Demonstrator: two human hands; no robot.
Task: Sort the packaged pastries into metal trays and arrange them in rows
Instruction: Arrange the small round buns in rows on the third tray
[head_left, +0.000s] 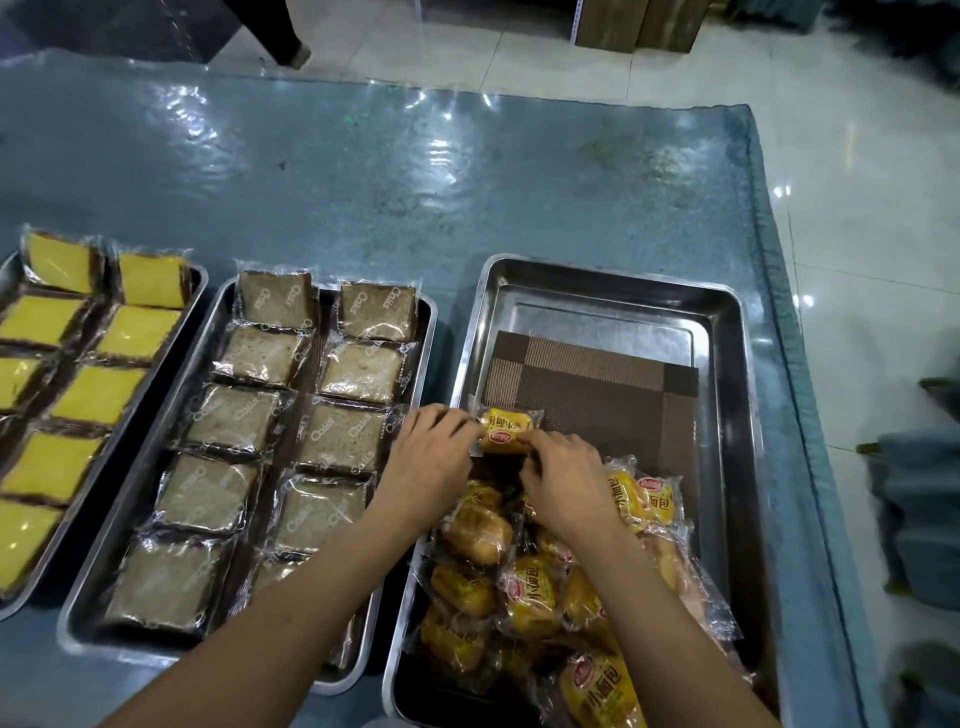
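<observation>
over the right tray's (727, 415) left edge, both hands (498, 467) pinch a bun packet (506, 430).

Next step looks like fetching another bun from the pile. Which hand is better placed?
Probably the right hand: it sits directly above the bun pile, while the left hand is at the right tray's left rim. Both pinch the bun.

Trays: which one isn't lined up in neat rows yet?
The right tray. Its yellow bun packets lie heaped; the middle tray and left tray hold tidy rows.
</observation>
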